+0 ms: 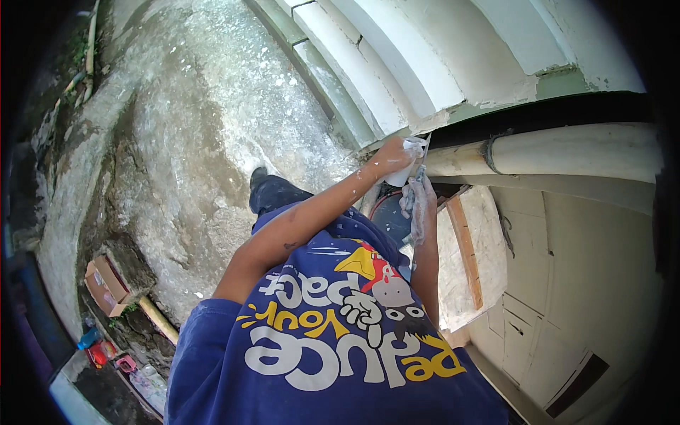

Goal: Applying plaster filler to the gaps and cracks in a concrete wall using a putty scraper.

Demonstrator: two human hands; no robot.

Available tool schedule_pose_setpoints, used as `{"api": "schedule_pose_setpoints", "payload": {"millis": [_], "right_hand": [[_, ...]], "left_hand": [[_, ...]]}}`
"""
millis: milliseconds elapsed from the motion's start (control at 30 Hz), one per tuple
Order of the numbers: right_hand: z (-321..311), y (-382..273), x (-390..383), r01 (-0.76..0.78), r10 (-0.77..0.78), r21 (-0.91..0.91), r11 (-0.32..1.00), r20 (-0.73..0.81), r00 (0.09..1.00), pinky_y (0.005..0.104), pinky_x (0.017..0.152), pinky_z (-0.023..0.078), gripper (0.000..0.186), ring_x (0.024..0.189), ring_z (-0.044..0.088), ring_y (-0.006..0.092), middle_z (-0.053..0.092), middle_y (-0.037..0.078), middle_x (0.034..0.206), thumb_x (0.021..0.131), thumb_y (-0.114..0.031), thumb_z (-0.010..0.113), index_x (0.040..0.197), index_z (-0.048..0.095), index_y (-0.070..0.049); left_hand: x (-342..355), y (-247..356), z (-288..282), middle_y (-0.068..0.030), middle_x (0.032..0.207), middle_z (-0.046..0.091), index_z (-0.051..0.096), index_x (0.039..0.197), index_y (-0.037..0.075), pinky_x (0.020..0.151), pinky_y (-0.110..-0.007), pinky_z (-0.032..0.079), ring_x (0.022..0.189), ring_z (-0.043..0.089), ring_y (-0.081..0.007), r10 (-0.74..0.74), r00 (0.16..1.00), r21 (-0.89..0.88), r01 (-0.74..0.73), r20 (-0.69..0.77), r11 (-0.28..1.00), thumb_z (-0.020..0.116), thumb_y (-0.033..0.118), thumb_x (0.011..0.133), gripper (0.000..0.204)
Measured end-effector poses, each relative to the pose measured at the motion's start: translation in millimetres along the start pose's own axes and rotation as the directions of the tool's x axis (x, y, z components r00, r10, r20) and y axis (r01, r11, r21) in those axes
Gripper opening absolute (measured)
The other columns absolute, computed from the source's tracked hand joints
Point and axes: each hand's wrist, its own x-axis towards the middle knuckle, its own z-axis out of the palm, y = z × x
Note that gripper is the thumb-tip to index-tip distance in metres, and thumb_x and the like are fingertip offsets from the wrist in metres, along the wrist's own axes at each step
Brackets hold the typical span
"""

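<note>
Left hand (389,156): grip closed on a white piece (398,177), near the wall (405,53). Right hand (421,204), white-smeared, just beside; its grip can't be told. Wall mostly white; chipped green edge (559,83) looks unfinished.

I find the widest passage left of the left hand (392,157), over the concrete ground (205,142) and along the near edge of the white moulded ledge (397,64). On the right, the pale pole (577,154) blocks me, leaving just a dark slot under the ledge's edge. Between that hand and the right hand (419,204), the white piece (399,176) takes up most of my room. Below the pole, a wooden strip (465,251) bars the way beside the right forearm.
</note>
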Motion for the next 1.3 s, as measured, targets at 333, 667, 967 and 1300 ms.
{"api": "schedule_pose_setpoints", "payload": {"millis": [333, 667, 967, 1300], "right_hand": [[143, 5, -17, 0.381, -0.392, -0.154, 0.911, -0.046, 0.919, 0.0334, 0.096, 0.049, 0.058, 0.113, 0.062, 0.0235, 0.054, 0.016, 0.143, 0.103, -0.02, 0.05, 0.157, 0.034, -0.006], [264, -31, -40, 0.384, -0.445, -0.442, 0.81, -0.039, 0.895, 0.0363, 0.096, 0.046, 0.078, 0.107, 0.058, 0.0272, 0.062, 0.014, 0.118, 0.08, -0.033, 0.084, 0.144, 0.052, -0.004], [287, -60, -23, 0.451, -0.721, -0.611, 0.651, -0.311, 0.619, 0.0465, 0.111, 0.043, 0.073, 0.135, 0.048, 0.0392, 0.05, 0.019, 0.144, 0.067, -0.036, 0.091, 0.127, 0.062, -0.006], [261, -65, 36, 0.659, -0.681, -0.269, 0.702, -0.524, 0.511, 0.0423, 0.114, 0.038, 0.088, 0.135, 0.049, 0.033, 0.05, 0.019, 0.144, 0.067, -0.032, 0.093, 0.137, 0.048, -0.005]], "left_hand": [[-59, 65, -143, -0.0141, 0.105, 0.069, 0.057, 0.135, -0.005, 0.078, -0.036, 0.059, 0.091, 0.069, -0.0224, -0.047, 0.842, -0.602, 0.423, 0.538, 0.677, 0.052, 0.025, 0.091, 0.053], [-77, 85, -249, -0.014, 0.097, 0.07, 0.061, 0.126, -0.005, 0.073, -0.035, 0.06, 0.081, 0.071, -0.0235, -0.268, 0.821, -0.591, 0.554, 0.504, 0.587, 0.044, 0.043, 0.105, 0.055], [-66, 106, -256, -0.0102, 0.102, 0.069, 0.061, 0.124, 0.004, 0.076, -0.034, 0.059, 0.083, 0.069, -0.0203, -0.502, 0.705, -0.465, 0.708, 0.501, 0.532, 0.058, 0.037, 0.102, 0.04], [-5, 113, -270, -0.0182, 0.107, 0.066, 0.057, 0.125, -0.001, 0.066, -0.035, 0.06, 0.082, 0.069, -0.023, -0.445, 0.837, -0.075, 0.49, 0.319, 0.868, 0.061, 0.026, 0.101, 0.036]]}}
